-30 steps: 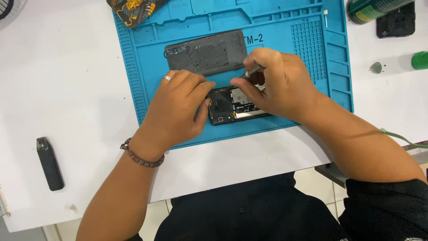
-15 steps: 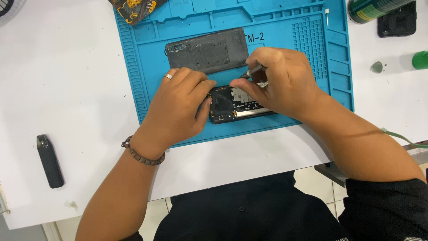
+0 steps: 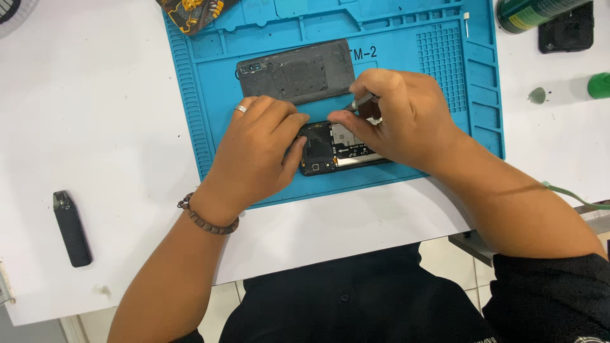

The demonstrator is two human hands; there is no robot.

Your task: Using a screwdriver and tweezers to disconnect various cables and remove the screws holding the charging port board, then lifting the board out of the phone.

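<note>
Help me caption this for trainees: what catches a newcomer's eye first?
The bright blue work mat on the white table stands out. At its near edge both hands meet over an opened phone: the left hand steadies it, the right hand holds a thin metal tool. The dark back cover lies just beyond.

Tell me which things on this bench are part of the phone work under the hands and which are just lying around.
In use:
- opened phone, steadied by the left hand
- thin metal tool, pinched in the right hand
- blue repair mat
- removed back cover

Lying about:
- black stick-shaped device
- green bottle
- green cap
- small black pad
</note>
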